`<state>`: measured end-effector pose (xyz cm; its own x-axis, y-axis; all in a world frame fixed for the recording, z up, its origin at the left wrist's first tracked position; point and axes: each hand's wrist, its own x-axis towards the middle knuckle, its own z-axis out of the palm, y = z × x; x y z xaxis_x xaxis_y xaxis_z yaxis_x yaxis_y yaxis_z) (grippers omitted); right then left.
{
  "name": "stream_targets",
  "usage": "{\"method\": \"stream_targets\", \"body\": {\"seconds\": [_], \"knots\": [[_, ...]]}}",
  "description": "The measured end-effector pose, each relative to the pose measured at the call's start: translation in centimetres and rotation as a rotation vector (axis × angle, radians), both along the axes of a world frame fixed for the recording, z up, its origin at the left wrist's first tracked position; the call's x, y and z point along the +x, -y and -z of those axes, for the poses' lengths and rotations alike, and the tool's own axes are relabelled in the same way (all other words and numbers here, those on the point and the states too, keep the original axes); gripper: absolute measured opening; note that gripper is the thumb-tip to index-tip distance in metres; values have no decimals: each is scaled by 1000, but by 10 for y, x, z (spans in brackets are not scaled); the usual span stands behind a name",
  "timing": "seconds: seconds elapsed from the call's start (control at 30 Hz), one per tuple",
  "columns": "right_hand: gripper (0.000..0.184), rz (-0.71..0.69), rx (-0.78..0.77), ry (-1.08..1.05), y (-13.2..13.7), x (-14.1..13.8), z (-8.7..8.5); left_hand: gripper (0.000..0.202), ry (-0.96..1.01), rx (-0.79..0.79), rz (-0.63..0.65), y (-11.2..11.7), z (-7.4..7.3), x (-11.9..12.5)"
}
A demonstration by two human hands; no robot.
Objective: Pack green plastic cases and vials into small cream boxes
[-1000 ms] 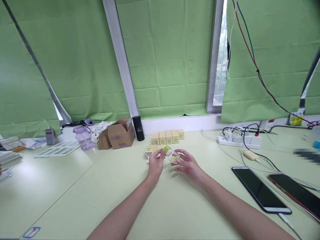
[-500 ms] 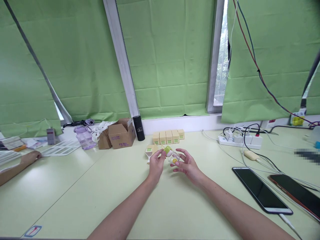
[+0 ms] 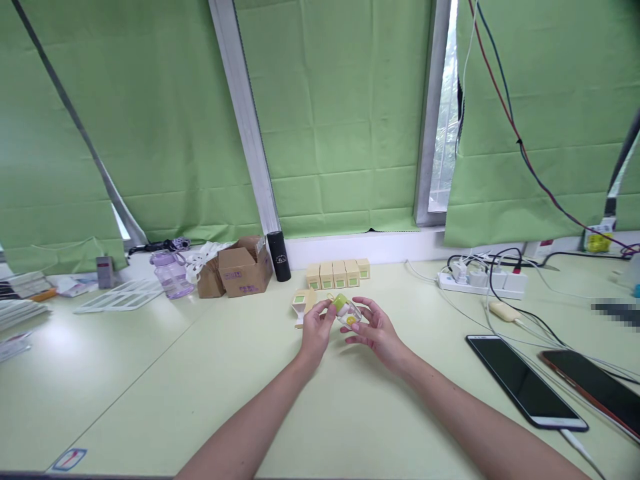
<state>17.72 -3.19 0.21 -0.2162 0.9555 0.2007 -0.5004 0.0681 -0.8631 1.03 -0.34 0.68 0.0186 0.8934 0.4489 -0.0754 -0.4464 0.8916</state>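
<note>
Between my two hands, over the middle of the table, is a small clear bottle (image 3: 353, 313) with a yellow round print on its side. Its green cap (image 3: 340, 303) points up and to the left, with a thin loop beside it. My left hand (image 3: 317, 328) pinches the cap between thumb and fingers. Around the clear body, my right hand (image 3: 375, 328) has its thumb in front and fingers behind. An opened small kraft box (image 3: 301, 300) lies just behind my left hand. Farther back stands a row of several small kraft boxes (image 3: 333, 275) with green labels.
Left of centre at the back are a brown carton (image 3: 245, 272), a black cylinder (image 3: 279, 257) and a purple jug (image 3: 171, 275). To the right lie a power strip (image 3: 483, 285) with cables and two phones, one being a white-edged phone (image 3: 525, 380). White trays (image 3: 120, 297) are at far left.
The cap and bottle have turned slightly and the cap sits closer in line with the body. Another person's arm at the far left has gone out of view.
</note>
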Motion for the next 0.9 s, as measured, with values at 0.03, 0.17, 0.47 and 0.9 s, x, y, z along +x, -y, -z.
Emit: {"method": "stream_targets", "body": {"seconds": [0.03, 0.17, 0.47, 0.9], "knots": [[69, -1, 0, -3, 0, 0, 0, 52, 0, -6, -4, 0, 0, 0], [68, -6, -2, -9, 0, 0, -1, 54, 0, -18, -22, 1, -1, 1], [67, 16, 11, 15, -2, 0, 3, 47, -66, 1, 0, 3, -1, 1], [61, 126, 119, 165, -7, -2, 7, 49, -48, -27, 47, 2, 1, 0]]}}
